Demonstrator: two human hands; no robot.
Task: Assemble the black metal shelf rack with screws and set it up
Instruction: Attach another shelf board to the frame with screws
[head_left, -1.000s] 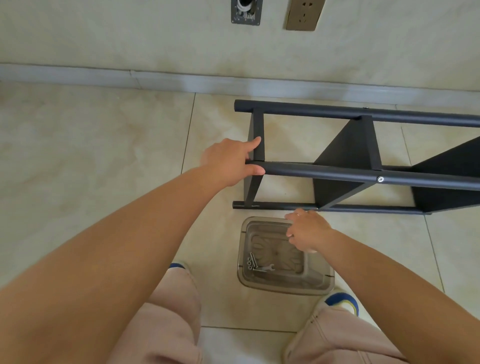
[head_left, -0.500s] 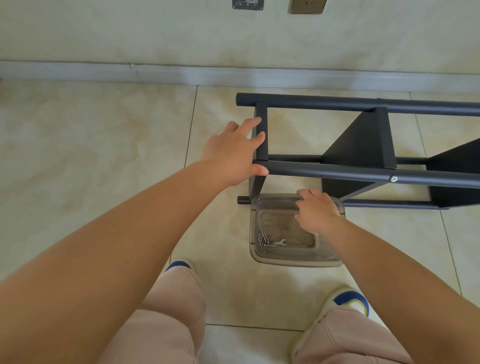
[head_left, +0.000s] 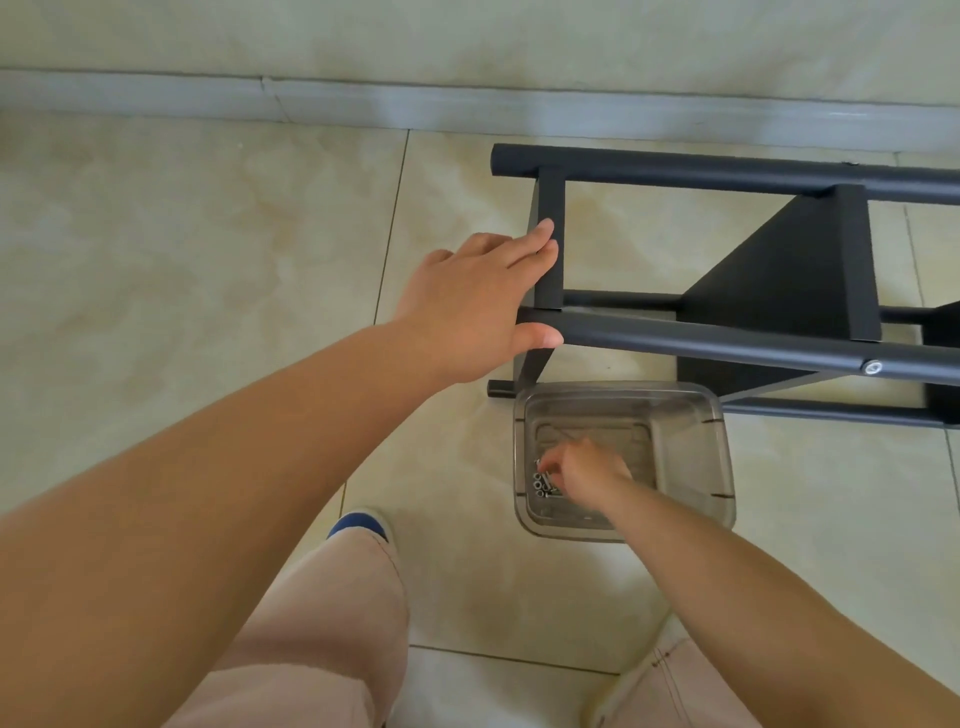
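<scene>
The black metal shelf rack (head_left: 727, 338) lies on its side on the tiled floor, running off the right edge. My left hand (head_left: 483, 301) rests on its left end, straight fingers along the short crossbar, thumb under the near tube. A screw head (head_left: 871, 367) shows in that near tube. In front of the rack stands a clear plastic tub (head_left: 696, 457). My right hand (head_left: 582, 470) reaches down into it, fingertips at several silver screws (head_left: 539, 486) on its bottom. Whether the fingers pinch one I cannot tell.
A grey skirting board (head_left: 467, 109) and the wall run along the back. My knees in beige trousers and a blue-toed shoe (head_left: 358, 525) fill the lower frame. Bare tiles (head_left: 182, 260) stretch to the left of the rack.
My right hand has gone from the tub's rim down inside to the screws. The left hand's fingers have straightened along the crossbar. The view has shifted closer.
</scene>
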